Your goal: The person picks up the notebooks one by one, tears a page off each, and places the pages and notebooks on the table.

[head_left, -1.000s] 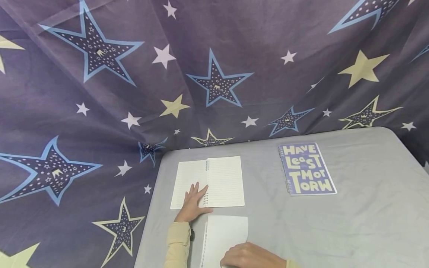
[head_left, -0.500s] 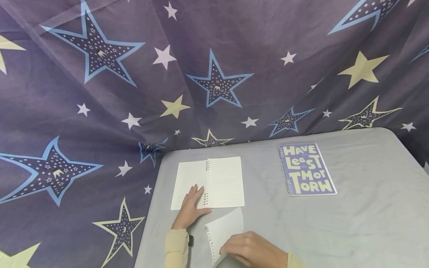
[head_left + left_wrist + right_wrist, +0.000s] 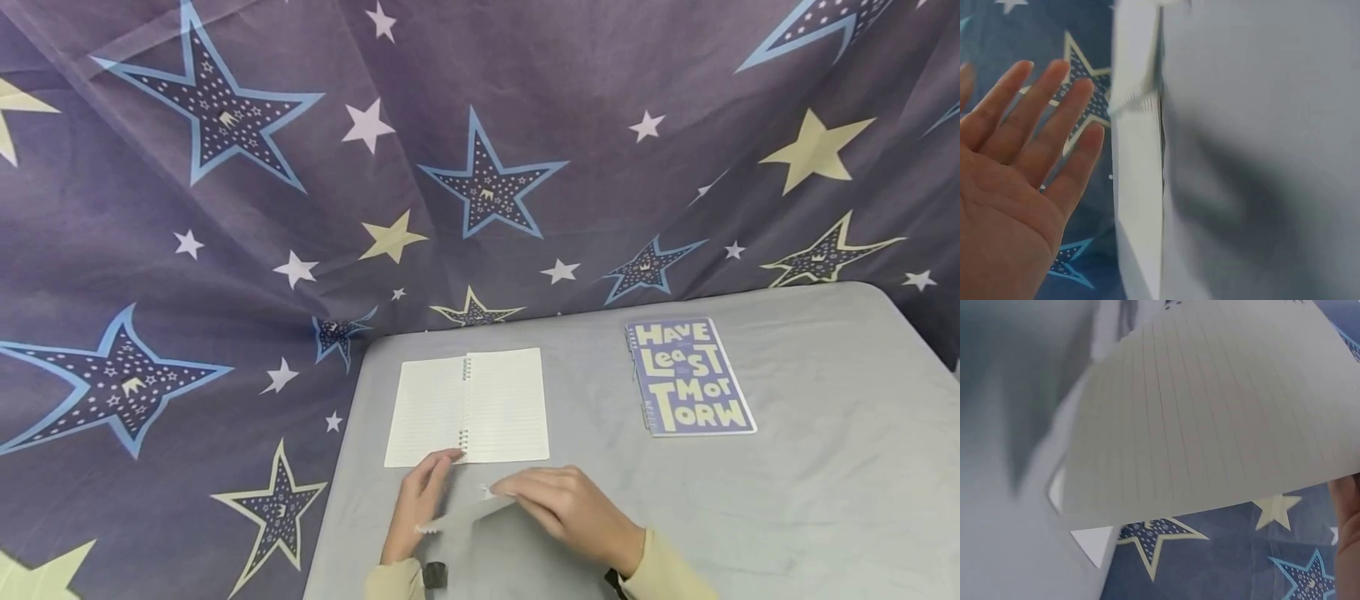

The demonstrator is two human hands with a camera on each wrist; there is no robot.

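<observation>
My right hand (image 3: 573,508) pinches a loose sheet of lined paper (image 3: 1210,419) by its edge. In the head view the sheet is tilted above the table and seen nearly edge-on, its ragged punched side towards my left hand (image 3: 416,504). That hand has its fingers extended in the left wrist view and holds nothing. Its fingertips are by the near edge of an open spiral notebook (image 3: 506,408), whose lined pages lie flat. Whether the fingertips touch the notebook I cannot tell.
A closed purple spiral notebook (image 3: 690,375) with yellow lettering lies further right on the grey-covered table (image 3: 825,467). A dark curtain (image 3: 525,83) printed with stars hangs behind the table and along its left side.
My right hand has lifted the loose sheet off the table and turned it nearly edge-on. The left hand has drawn back from the open notebook's pages to its near edge.
</observation>
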